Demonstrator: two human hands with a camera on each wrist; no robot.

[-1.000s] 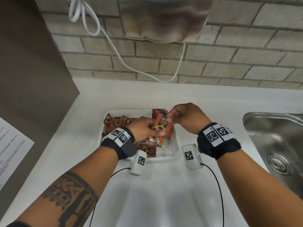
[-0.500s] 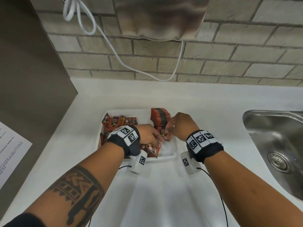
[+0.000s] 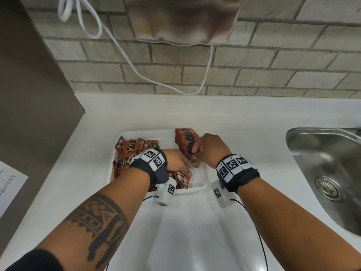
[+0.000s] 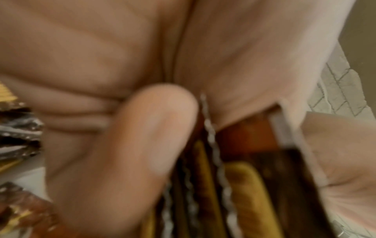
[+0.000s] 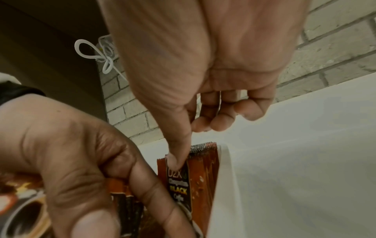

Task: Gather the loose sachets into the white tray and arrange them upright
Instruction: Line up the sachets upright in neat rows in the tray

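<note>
The white tray (image 3: 203, 179) sits on the counter. A row of upright orange-and-black sachets (image 3: 186, 139) stands at its far right, and loose sachets (image 3: 134, 146) lie jumbled on its left side. My right hand (image 3: 195, 151) pinches the top of one sachet (image 5: 179, 185), labelled black coffee, held upright against the near end of the row beside the tray wall (image 5: 223, 177). My left hand (image 3: 185, 169) is low in the tray just left of it, gripping a small bundle of sachets (image 3: 180, 178). The left wrist view is blurred, showing a thumb against serrated sachet edges (image 4: 213, 177).
A steel sink (image 3: 328, 169) is set into the counter at the right. A paper sheet (image 3: 9, 190) lies at the left edge by a dark side panel (image 3: 29, 94). A metal unit (image 3: 183, 20) and a white cable (image 3: 136, 71) hang on the brick wall.
Both hands have dropped from above the tray down into it. The sachet in my right hand went from mid-air to the near end of the upright row.
</note>
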